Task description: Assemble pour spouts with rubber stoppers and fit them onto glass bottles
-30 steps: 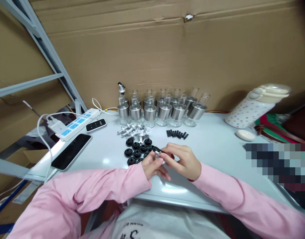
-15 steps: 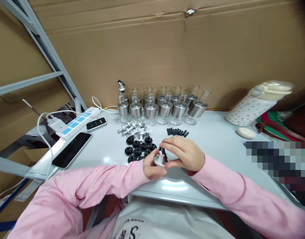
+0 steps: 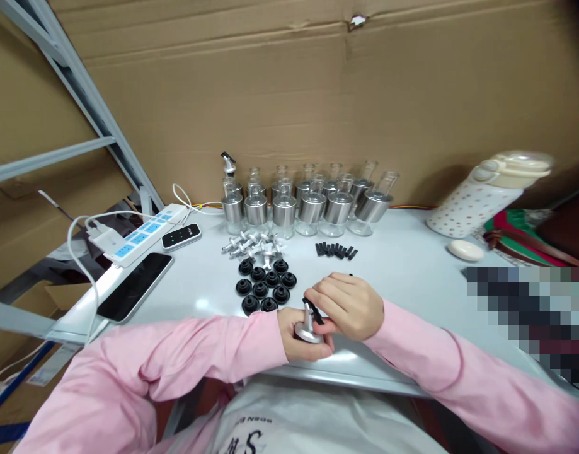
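Observation:
Near the front edge of the white table (image 3: 412, 277), my left hand (image 3: 298, 334) is closed around a small silver pourer spout (image 3: 308, 328). My right hand (image 3: 348, 306) pinches the black flap at the top of that same spout. Just beyond my hands lie several black rubber stoppers (image 3: 265, 285), a pile of silver pourer spouts (image 3: 254, 244) and a row of small black flaps (image 3: 336, 251). At the back stand several glass bottles with silver collars (image 3: 312, 202); the leftmost bottle (image 3: 231, 189) carries a fitted spout.
At the left lie a black phone (image 3: 135, 287), a white power strip with blue sockets (image 3: 138, 236) and a small black device with green lights (image 3: 181, 235). A dotted white thermos (image 3: 487, 192) and a white oval object (image 3: 465, 250) sit at the right. Cardboard walls the back.
Both hands have drawn back from the stoppers toward the table's front edge with the spout. My right hand now pinches the black flap on top of it.

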Demonstrator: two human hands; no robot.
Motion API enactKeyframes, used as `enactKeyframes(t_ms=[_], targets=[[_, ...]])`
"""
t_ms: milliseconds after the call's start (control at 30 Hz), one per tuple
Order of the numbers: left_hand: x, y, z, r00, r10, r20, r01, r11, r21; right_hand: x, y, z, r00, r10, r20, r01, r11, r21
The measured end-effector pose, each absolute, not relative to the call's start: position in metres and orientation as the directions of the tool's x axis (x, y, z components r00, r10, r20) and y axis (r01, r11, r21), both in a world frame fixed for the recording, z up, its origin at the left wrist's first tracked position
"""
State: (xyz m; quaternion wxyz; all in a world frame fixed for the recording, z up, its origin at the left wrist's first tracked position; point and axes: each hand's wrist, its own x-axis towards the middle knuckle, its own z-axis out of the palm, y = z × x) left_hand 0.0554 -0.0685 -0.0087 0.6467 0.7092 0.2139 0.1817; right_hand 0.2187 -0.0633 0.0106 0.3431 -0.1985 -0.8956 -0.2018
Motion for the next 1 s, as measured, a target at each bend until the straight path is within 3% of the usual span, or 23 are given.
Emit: enactKeyframes(t_ms=[300, 600, 667, 800, 900, 1000], targets=[[0.055, -0.069, -0.013, 0.871, 0.488, -0.064, 0.096, -0.042, 0.994, 0.220, -0.062, 0.008, -0.715, 0.115, 0.690, 0.465, 0.815, 0.346], [0.054, -0.067, -0.013, 0.872, 0.482, -0.089, 0.119, -0.032, 0.992, 0.217, -0.060, 0.006, -0.711, 0.129, 0.691, 0.468, 0.821, 0.328], [0.053, -0.068, -0.012, 0.891, 0.450, -0.053, 0.122, -0.127, 0.984, 0.217, -0.062, 0.007, -0.620, 0.199, 0.759, 0.493, 0.851, 0.180], [0.049, -0.073, -0.008, 0.915, 0.398, 0.070, 0.065, -0.316, 0.947, 0.232, -0.062, 0.015, -0.175, 0.501, 0.847, 0.527, 0.775, -0.350], [0.047, -0.076, -0.008, 0.923, 0.354, 0.149, -0.020, -0.344, 0.939, 0.252, -0.052, 0.024, 0.004, 0.621, 0.784, 0.649, 0.595, -0.474], [0.046, -0.075, -0.012, 0.932, 0.302, 0.203, -0.091, -0.347, 0.933, 0.274, -0.032, 0.029, 0.057, 0.797, 0.601, 0.761, 0.355, -0.543]])
